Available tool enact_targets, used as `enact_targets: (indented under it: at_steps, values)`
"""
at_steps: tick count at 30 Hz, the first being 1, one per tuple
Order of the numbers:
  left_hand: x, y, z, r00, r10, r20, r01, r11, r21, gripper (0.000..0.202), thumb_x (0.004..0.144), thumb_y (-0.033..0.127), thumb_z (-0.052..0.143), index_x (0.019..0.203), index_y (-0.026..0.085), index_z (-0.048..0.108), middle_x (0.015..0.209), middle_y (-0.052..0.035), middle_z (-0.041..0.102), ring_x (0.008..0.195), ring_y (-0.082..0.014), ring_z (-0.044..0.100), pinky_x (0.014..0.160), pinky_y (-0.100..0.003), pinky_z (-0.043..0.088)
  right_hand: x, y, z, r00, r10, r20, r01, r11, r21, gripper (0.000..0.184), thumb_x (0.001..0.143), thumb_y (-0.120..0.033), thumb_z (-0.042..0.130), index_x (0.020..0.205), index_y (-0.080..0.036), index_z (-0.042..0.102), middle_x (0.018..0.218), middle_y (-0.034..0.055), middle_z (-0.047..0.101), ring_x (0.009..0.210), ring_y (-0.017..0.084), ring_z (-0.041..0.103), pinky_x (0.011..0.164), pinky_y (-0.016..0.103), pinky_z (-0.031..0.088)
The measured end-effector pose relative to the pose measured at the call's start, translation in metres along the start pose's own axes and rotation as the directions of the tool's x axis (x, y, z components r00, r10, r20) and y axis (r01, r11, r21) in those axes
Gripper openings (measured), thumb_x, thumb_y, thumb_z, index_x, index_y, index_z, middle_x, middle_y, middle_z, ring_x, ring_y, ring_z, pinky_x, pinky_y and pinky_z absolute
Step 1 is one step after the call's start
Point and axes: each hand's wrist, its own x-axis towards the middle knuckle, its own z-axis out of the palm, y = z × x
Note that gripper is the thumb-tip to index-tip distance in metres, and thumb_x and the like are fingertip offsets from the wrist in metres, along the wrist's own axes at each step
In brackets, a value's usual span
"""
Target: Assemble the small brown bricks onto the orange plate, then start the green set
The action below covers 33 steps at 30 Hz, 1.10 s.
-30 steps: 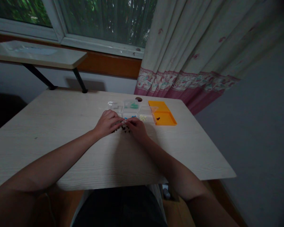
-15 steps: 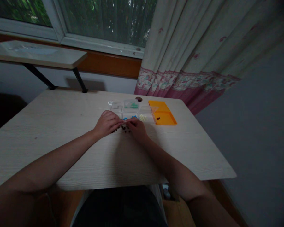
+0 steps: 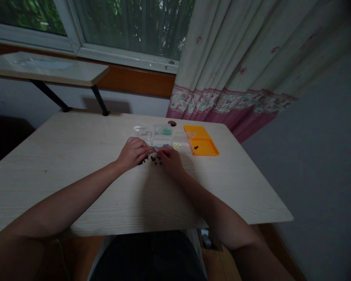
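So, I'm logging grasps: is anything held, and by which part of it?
A small pale piece seems pinched between the left grip and the right grip; which part of it is held is too small to tell.

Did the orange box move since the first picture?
No. The orange box sits in the same place, right of the hole in the table.

the clear compartment box (image 3: 179,136) looks glossy plastic, the table (image 3: 228,175) matt wood.
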Motion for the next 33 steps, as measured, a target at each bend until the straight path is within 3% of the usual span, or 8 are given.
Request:
enact_targets:
  at_steps: [4,10,18,22,33]
  values:
    - [0.001,-0.001,0.001,0.999,-0.046,0.003,0.046,0.999,-0.023,0.029,0.097,0.037,0.048,0.112,0.029,0.071,0.084,-0.0049,0.064,0.086,-0.0207,0.056,0.083,-0.039,0.039,0.001,-0.001,-0.001,1.000,0.020,-0.016,-0.020,1.000,0.004,0.030,0.088,-0.048,0.058,0.080,-0.024,0.075,0.073,0.0008,0.063,0.075,0.016,0.057,0.074,0.029,0.045]
    - [0.002,-0.005,0.002,0.981,-0.177,-0.079,0.171,0.982,-0.077,0.028,0.096,0.038,0.051,0.105,0.025,0.074,0.084,-0.0056,0.063,0.086,-0.0208,0.055,0.081,-0.037,0.041,0.003,-0.002,-0.009,0.997,0.012,-0.070,-0.009,0.999,0.036,0.027,0.089,-0.044,0.058,0.087,-0.024,0.076,0.081,0.0027,0.069,0.082,0.017,0.062,0.080,0.032,0.048]
    - [0.003,-0.015,0.006,0.931,-0.337,-0.143,0.324,0.940,-0.107,0.023,0.093,0.034,0.056,0.101,0.024,0.075,0.083,-0.0060,0.064,0.087,-0.0218,0.054,0.082,-0.038,0.043,0.008,0.003,-0.035,0.960,0.008,-0.279,-0.006,1.000,0.007,0.029,0.090,-0.042,0.054,0.092,-0.022,0.075,0.090,0.0049,0.070,0.089,0.019,0.063,0.085,0.035,0.048]
    - [0.001,-0.021,0.010,0.907,-0.398,-0.137,0.388,0.917,-0.093,0.025,0.093,0.036,0.056,0.097,0.022,0.076,0.082,-0.0061,0.065,0.086,-0.0221,0.055,0.083,-0.039,0.042,0.011,0.007,-0.041,0.935,0.064,-0.350,-0.053,0.998,0.040,0.028,0.088,-0.041,0.056,0.090,-0.021,0.075,0.087,0.0047,0.070,0.086,0.019,0.063,0.083,0.035,0.048]
    - [-0.003,-0.028,0.017,0.861,-0.492,-0.130,0.485,0.870,-0.083,0.027,0.092,0.039,0.057,0.097,0.022,0.077,0.078,-0.0057,0.060,0.086,-0.0218,0.049,0.085,-0.040,0.039,0.014,0.017,-0.041,0.920,0.146,-0.365,-0.117,0.988,0.100,0.030,0.086,-0.044,0.057,0.092,-0.021,0.076,0.092,0.0056,0.071,0.089,0.020,0.064,0.087,0.036,0.049]
